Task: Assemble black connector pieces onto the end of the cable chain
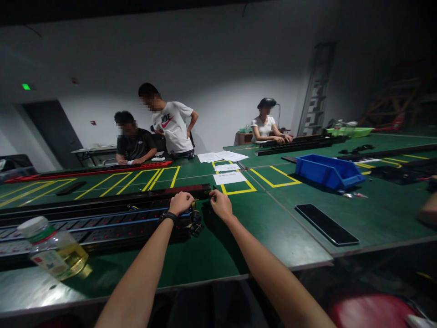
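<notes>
Head view: long black strip (112, 224) along the worktop's (201, 264) front edge, left hand (180, 202) at its right end, right hand (221, 205) just beyond.
Whether either grip pinches anything, I cannot tell; a hard tug could topple the bottle (56, 250).

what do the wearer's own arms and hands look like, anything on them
Both are gloveless: the left hand and the right hand. No sleeve shows on the left forearm or the right forearm. A black wristband circles the left wrist, perhaps a watch or bracelet; the right has none.
</notes>
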Tool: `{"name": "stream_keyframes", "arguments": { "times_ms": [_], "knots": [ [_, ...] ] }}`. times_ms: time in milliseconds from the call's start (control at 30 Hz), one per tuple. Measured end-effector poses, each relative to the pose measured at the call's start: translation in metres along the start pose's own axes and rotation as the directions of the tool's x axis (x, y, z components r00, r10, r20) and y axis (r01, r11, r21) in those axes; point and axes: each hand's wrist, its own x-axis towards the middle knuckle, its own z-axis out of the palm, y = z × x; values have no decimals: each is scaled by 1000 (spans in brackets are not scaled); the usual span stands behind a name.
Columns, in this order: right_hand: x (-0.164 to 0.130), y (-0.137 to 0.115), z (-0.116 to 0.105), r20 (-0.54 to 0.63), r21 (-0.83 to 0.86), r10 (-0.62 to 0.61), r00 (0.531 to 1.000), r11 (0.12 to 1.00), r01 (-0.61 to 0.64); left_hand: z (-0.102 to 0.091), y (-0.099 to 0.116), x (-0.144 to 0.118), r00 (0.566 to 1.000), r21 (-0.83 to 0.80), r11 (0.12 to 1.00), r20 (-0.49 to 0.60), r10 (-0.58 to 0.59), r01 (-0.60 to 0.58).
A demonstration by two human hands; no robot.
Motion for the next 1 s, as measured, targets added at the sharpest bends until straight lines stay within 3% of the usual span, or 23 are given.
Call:
{"name": "stream_keyframes", "arguments": {
  "times_ms": [667,867,1000],
  "knots": [
    [-3,-2,-2,5,-35,11,1000,999,-10,4,-3,-3,999,-9,1000,-33,7,-7],
    [-4,-2,-4,9,-29,7,1000,1000,-7,7,-2,-3,995,26,999,-92,-45,48],
    [-4,-2,-3,6,6,-1,1000,1000,1,7,-1,-3,988,-36,995,-122,-95,91]
  ]
}}
